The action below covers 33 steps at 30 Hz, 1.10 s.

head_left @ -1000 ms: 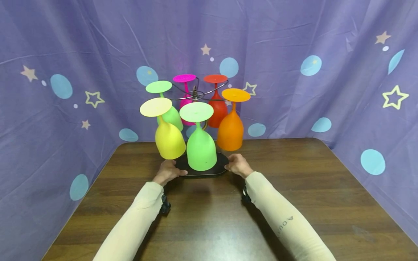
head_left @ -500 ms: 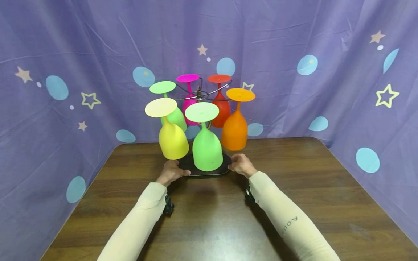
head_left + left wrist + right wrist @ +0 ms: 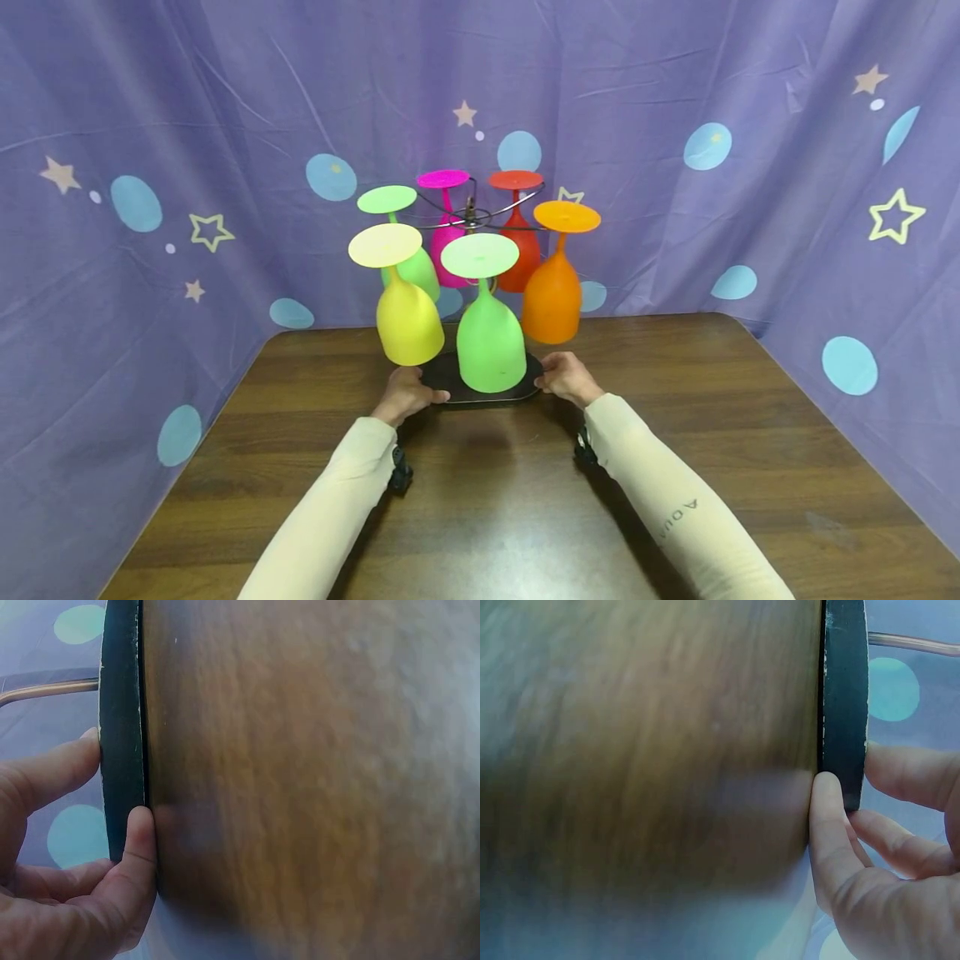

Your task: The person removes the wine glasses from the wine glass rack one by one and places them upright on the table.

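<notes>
A wine glass rack with thin metal arms stands on a black base near the back of the table. Upside-down plastic goblets hang around it: yellow, light green in front, orange, red, magenta and green behind. My left hand grips the base's left end; in the left wrist view its thumb and fingers pinch the black edge. My right hand pinches the opposite end. Whether the base touches the table, I cannot tell.
The brown wooden table runs toward me and to both sides. A purple curtain with stars and blue dots closes off the back and sides. A curved copper-coloured rod rises beyond the base.
Both hands and the rack with its goblets have moved a little to the right across the table. The grip of each hand on the base looks the same.
</notes>
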{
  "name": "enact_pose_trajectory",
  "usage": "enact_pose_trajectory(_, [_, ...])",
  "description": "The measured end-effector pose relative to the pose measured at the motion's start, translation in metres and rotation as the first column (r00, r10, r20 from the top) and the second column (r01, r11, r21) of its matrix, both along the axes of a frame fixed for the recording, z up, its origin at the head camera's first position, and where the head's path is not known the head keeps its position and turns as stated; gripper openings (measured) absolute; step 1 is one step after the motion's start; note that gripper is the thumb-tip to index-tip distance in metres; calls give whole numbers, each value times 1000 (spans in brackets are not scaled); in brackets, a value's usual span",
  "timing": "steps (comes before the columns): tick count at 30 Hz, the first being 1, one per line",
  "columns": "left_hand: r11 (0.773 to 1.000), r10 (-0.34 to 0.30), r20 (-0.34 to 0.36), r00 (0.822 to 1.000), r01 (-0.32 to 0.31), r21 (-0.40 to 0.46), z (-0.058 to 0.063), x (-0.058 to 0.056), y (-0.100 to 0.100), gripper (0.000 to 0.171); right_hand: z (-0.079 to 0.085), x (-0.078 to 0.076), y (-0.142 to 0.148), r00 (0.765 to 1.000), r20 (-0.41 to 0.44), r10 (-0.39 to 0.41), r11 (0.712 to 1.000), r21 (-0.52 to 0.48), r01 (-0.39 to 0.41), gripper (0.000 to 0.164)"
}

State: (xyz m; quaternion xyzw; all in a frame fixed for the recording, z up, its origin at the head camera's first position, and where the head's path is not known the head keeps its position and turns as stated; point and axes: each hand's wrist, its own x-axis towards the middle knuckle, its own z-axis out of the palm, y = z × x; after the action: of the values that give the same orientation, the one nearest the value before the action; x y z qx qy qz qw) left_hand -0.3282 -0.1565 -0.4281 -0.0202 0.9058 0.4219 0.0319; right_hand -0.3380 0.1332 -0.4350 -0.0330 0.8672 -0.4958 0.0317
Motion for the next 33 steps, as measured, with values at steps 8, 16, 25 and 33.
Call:
enact_pose_trajectory(8, [1000,0,-7,1000,0,-9,0,0,4,77,-2,-1,5,1000,-13,20,1000,7,-20,36])
enact_pose_trajectory(16, [1000,-5,11,1000,5,13,-1,-2,5,79,-3,-3,7,1000,-17,13,1000,-5,-13,29])
enact_pose_trajectory(25, [1000,12,4,1000,-13,19,-4,-2,5,78,-4,-2,9,998,-27,55,998,-17,-56,33])
enact_pose_trajectory(33, [999,5,4,1000,-5,42,-4,-3,6,77,22,20,30,985,-33,169,955,253,-155,29])
